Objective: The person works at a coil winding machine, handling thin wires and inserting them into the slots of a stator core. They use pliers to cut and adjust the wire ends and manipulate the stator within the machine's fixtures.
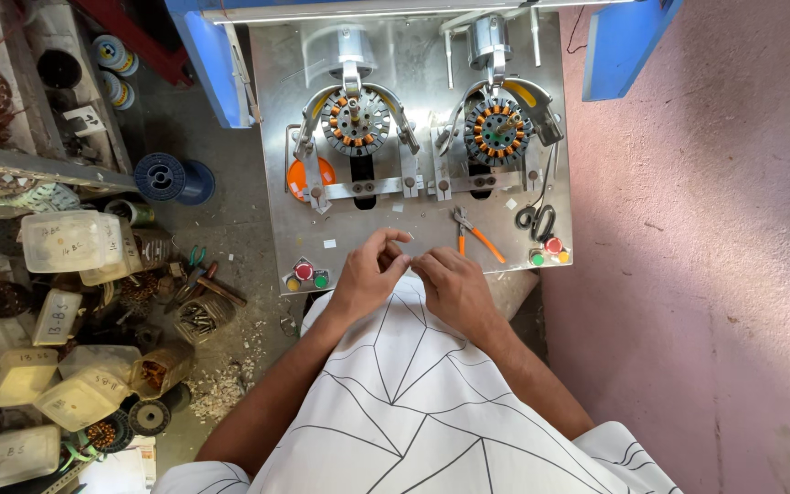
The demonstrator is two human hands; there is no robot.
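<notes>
Head view | left hand (369, 273) and right hand (451, 282) fingers pinched together, contents unclear | pliers (474, 234) just beyond right hand, handles angled right.

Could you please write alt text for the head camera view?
A person's left hand and right hand meet fingertip to fingertip over a metal machine plate carrying two wound stators, with orange-handled pliers lying beside them.

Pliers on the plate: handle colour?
Orange handles on the pliers, lying just beyond the right hand; head view shows them.
</notes>
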